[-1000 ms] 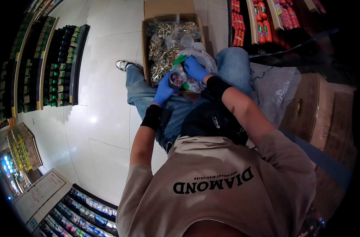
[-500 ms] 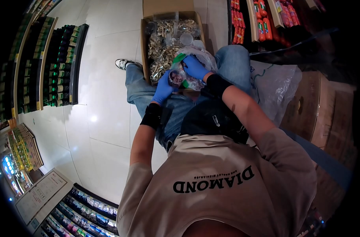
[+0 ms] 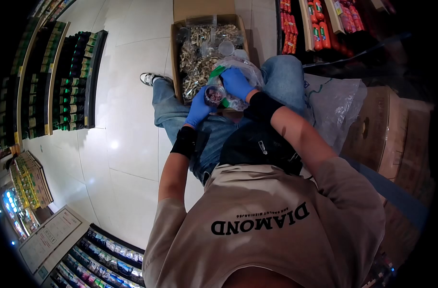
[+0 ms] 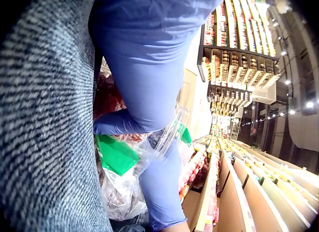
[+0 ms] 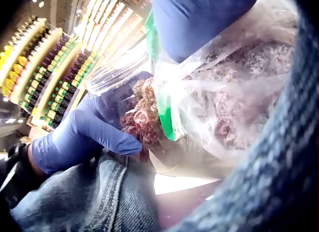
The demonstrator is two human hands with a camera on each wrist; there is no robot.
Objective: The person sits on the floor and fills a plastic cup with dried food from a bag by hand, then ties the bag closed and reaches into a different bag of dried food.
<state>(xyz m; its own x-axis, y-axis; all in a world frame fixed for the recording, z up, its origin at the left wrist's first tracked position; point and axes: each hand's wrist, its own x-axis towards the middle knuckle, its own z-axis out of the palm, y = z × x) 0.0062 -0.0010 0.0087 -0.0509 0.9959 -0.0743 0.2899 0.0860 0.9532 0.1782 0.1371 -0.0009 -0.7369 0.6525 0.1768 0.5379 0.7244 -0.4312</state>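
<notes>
My left hand [image 3: 200, 108], in a blue glove, grips a clear round plastic jar [image 3: 213, 95] low over the lap. Clumped reddish dried pieces [image 5: 147, 112] show at its mouth. Against the jar lies a clear plastic bag [image 5: 239, 102] with green strips [image 4: 117, 154] along its opening, filled with similar pinkish pieces. My right hand [image 3: 237, 84], also gloved, holds the bag by its upper side near the opening; its fingertips are hidden. In the right wrist view, the bag's opening faces the jar, and film folds run up under the right hand.
Between the legs stands an open cardboard box [image 3: 176, 72] with clear packs of dried, mushroom-like pieces and empty-looking plastic containers. An empty-looking plastic sack [image 3: 331, 105] and cardboard cartons [image 3: 372, 129] lie on the right. Store shelves [image 3: 96, 79] flank the tiled floor.
My right hand has turned slightly and shifted a little over the bag's opening. The left hand and jar have barely moved.
</notes>
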